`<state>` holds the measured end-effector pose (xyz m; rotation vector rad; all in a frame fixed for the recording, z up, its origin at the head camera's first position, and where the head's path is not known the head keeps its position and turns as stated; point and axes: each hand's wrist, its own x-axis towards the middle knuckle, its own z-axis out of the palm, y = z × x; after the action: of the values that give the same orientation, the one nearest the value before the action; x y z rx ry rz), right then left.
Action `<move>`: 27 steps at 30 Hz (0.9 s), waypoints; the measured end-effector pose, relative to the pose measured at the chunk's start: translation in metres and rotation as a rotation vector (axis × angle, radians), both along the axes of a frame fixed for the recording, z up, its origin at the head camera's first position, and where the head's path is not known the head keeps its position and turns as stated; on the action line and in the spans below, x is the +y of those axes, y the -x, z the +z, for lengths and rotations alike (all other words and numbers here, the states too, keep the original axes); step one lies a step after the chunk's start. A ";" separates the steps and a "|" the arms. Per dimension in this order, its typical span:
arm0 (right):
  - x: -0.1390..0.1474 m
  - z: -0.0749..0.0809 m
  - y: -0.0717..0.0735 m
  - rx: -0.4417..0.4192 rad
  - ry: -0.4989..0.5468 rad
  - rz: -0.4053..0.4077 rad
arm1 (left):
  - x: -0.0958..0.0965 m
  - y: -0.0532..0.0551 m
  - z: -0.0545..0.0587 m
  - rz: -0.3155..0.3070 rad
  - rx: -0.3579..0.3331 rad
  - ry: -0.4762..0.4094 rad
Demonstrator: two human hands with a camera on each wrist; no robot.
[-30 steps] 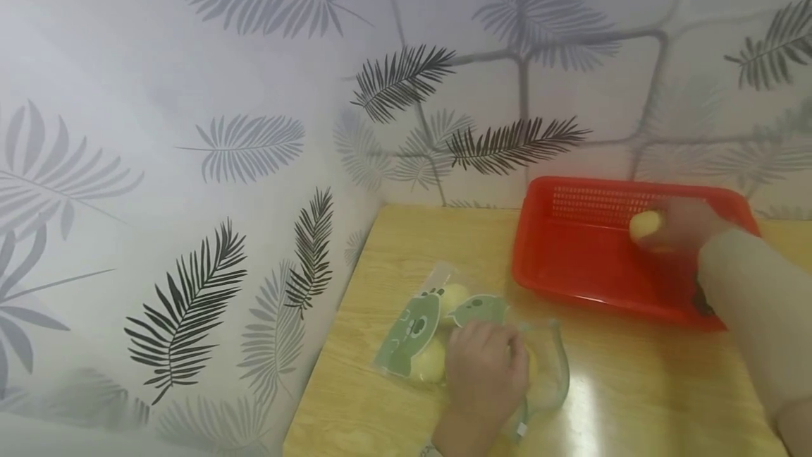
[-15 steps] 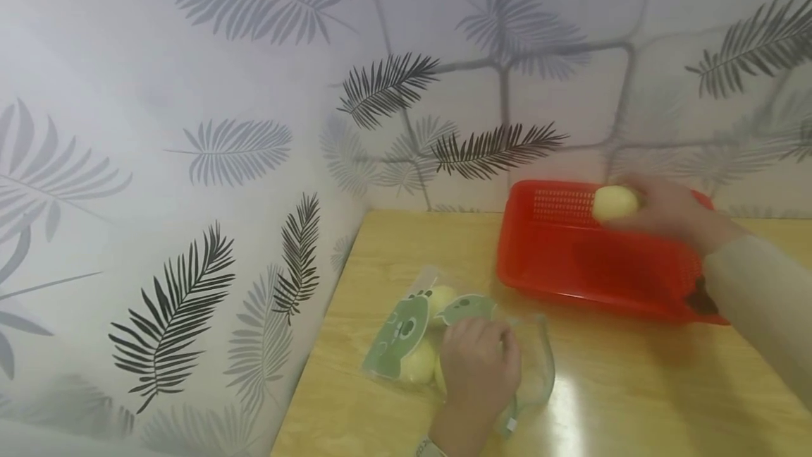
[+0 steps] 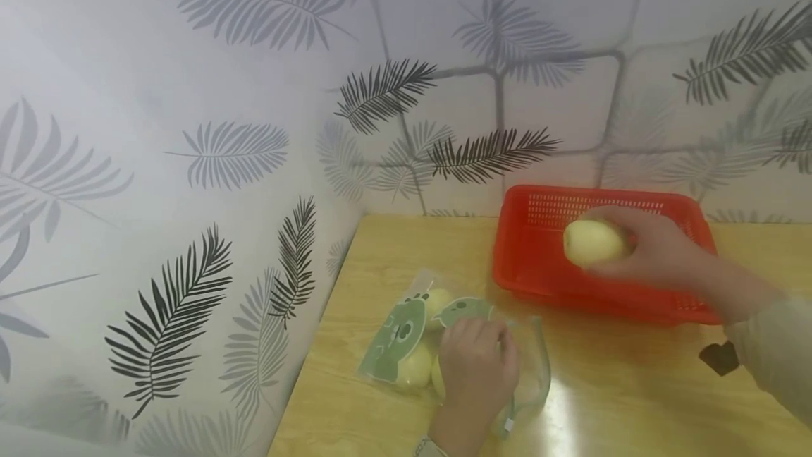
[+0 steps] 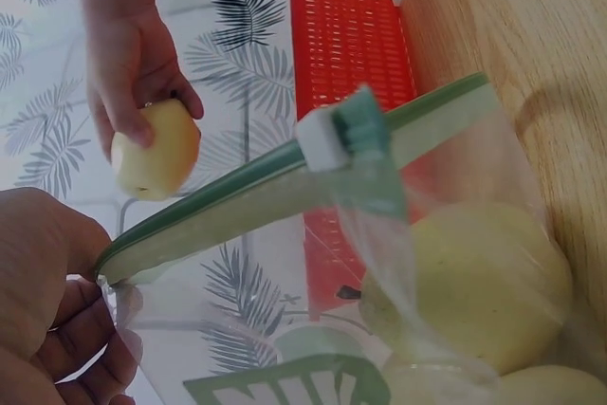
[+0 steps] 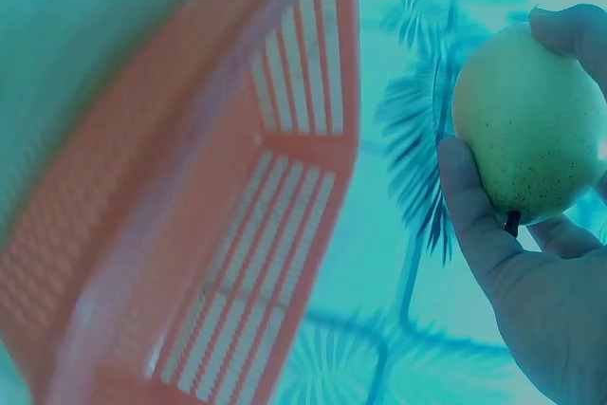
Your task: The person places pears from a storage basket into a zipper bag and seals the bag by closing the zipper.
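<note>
A pale yellow pear (image 3: pixel 595 243) with a short dark stem is held in my right hand (image 3: pixel 662 249). In the head view it overlaps the red basket; the right wrist view shows fingers and thumb curled round the pear (image 5: pixel 531 130). My left hand (image 3: pixel 477 365) grips the edge of a clear zip bag (image 3: pixel 396 344) with a green animal print. The left wrist view shows the bag's green zip strip (image 4: pixel 237 177) and white slider (image 4: pixel 321 139), with the mouth edge pinched by the left hand (image 4: pixel 47 301). Several pears (image 4: pixel 474 282) lie inside the bag.
The red slotted basket (image 3: pixel 501 259) stands on the wooden table (image 3: pixel 406 245) against the patterned wall (image 3: pixel 406 34). A small dark heart-shaped piece (image 3: pixel 720 358) shows beside the right sleeve (image 3: pixel 774 351). Light glares off the table near the bag.
My right hand has carried the pear from the basket's right side leftward and toward me. The left hand keeps its grip on the bag, and the head view has shifted slightly.
</note>
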<state>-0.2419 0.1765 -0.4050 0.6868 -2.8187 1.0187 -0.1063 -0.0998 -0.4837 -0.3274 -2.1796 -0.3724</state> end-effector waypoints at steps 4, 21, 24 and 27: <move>-0.011 -0.011 -0.025 0.042 0.075 0.067 | 0.001 0.001 0.001 0.003 0.017 0.005; -0.056 -0.092 -0.100 -0.246 0.336 0.383 | 0.002 0.002 -0.001 0.008 0.088 0.021; -0.062 -0.102 -0.104 -0.255 0.341 0.382 | 0.004 0.002 -0.002 0.006 0.068 0.019; -0.070 -0.111 -0.105 -0.224 0.374 0.393 | 0.006 0.002 -0.002 -0.001 0.045 0.015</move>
<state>-0.1371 0.1067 -0.5159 1.1638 -2.5936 1.7264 -0.1083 -0.0935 -0.4856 -0.3421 -2.1389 -0.3456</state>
